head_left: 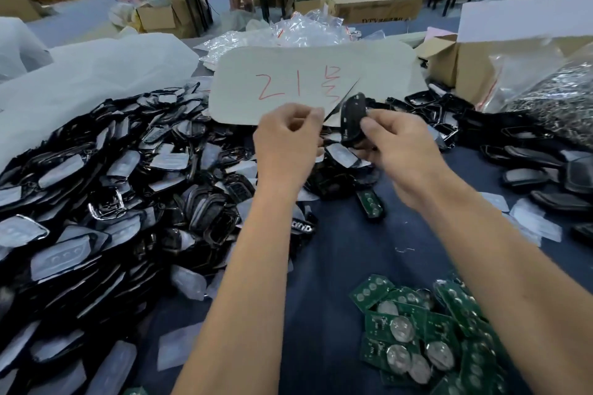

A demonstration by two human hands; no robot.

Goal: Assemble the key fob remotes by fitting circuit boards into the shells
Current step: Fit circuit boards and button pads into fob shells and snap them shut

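My right hand [398, 147] grips a black key fob shell [353, 120] and holds it up above the table, thumb on its edge. My left hand [287, 141] is raised beside it with fingers curled and fingertips pinched together; what they pinch, if anything, is too small to tell. A large heap of black shells with clear film pieces [112, 189] covers the left of the table. Green circuit boards with coin cells [426, 330] lie piled at the lower right. One shell with a board in it [370, 204] lies on the blue cloth under my hands.
A grey card with red writing [288, 80] lies behind my hands. More black shells [539, 170] sit at the right, beside a cardboard box [449, 58] and a bag of small metal parts [555, 96]. White plastic sheeting [80, 74] lies at the left.
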